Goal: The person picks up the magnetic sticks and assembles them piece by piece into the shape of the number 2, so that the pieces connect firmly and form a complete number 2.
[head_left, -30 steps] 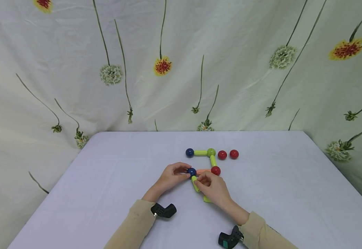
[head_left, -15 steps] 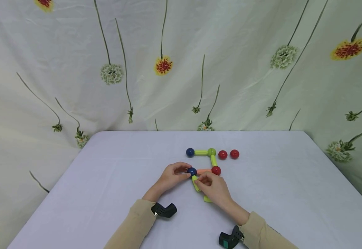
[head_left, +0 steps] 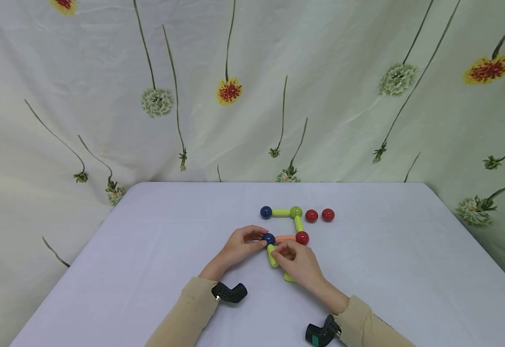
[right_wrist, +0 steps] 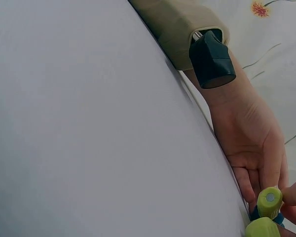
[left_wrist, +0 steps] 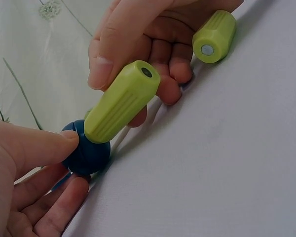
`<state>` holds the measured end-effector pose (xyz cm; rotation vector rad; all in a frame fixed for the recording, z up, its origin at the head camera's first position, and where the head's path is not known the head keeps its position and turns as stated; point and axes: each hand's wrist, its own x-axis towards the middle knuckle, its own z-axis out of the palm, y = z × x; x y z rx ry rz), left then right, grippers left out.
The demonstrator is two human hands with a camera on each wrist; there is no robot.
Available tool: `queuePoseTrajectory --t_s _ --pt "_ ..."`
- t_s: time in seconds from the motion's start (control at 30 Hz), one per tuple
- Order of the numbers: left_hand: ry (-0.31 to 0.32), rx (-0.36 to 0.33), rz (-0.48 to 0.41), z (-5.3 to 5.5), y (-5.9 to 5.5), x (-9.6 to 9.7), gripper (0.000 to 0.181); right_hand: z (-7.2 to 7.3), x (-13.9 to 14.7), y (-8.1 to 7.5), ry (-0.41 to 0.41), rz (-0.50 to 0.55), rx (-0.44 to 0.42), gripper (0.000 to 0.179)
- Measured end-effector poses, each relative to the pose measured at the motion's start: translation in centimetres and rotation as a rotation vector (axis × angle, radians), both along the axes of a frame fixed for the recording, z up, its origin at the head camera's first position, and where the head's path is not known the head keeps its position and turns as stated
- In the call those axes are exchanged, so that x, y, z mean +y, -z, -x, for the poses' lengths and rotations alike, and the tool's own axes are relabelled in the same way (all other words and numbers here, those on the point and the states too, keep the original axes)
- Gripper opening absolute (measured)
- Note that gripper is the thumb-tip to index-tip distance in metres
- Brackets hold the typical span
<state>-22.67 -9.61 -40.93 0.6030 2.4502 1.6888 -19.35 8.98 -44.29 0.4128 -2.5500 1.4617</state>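
**Rod (head_left: 272, 256) set end-on against a navy ball (head_left: 269, 238)**

Nearest the person, on the near right of the navy ball, another lime rod (head_left: 289, 277) lies partly under the right hand (head_left: 298, 260); whether that hand touches it, I cannot tell. The right hand's grip is a narrow pinch, thumb and fingers on the first rod, just on the near side of the ball. This rod's long axis runs from the ball toward the person, and its seating on the ball looks like the relation that counts. Closest to the ball is the left hand (head_left: 241, 242), on its left, its grip drawn in round it, thumb opposite fingers.

Right of the ball, an orange rod (head_left: 285, 238) leads to a red ball (head_left: 302, 238). Beyond, a chain of lime rods and a green ball (head_left: 296, 212) ends in a far navy ball (head_left: 266, 212); two more red balls (head_left: 311, 216) lie to the ball's far right.

The left wrist view shows the other rod's silvery end disc (left_wrist: 207, 50), hidden from the head view; only the head view takes in that far chain.
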Motion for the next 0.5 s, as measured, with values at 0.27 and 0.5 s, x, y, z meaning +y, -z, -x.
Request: queuePoseTrajectory --t_s 0.27,0.5 --pt "0.001 0.007 0.000 -0.05 0.03 0.01 0.027 0.02 0.01 0.07 -0.022 -0.004 0.018 0.012" --pt "-0.006 0.004 0.004 -0.07 0.07 0.02 0.027 -0.17 -0.02 -0.18 -0.040 -0.007 0.006 0.011"
